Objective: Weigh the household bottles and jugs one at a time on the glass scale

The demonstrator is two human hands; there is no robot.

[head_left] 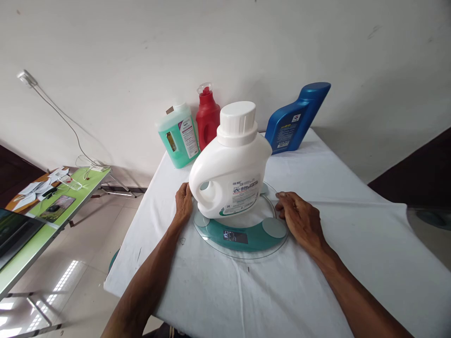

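A large white detergent jug (234, 164) stands upright on a round glass bathroom scale (211, 237) with a teal band. Its handle hole faces left and its ridged white cap is on. The scale's small display is lit, but its digits are hard to read. At the scale's left edge is my left hand (183, 204), its fingers curled and partly hidden by the jug. My right hand (302, 219) holds the opposite rim, thumb and fingers closed on the glass. Neither hand touches the jug's label or cap.
Behind, along the wall, stand a green-liquid bottle (179, 141), a red bottle (207, 115) and a blue slanted-neck bottle (292, 122). White cloth (352, 244) covers the table. Leftward, a green table (75, 195) bears a laptop (17, 234), a mouse and papers.
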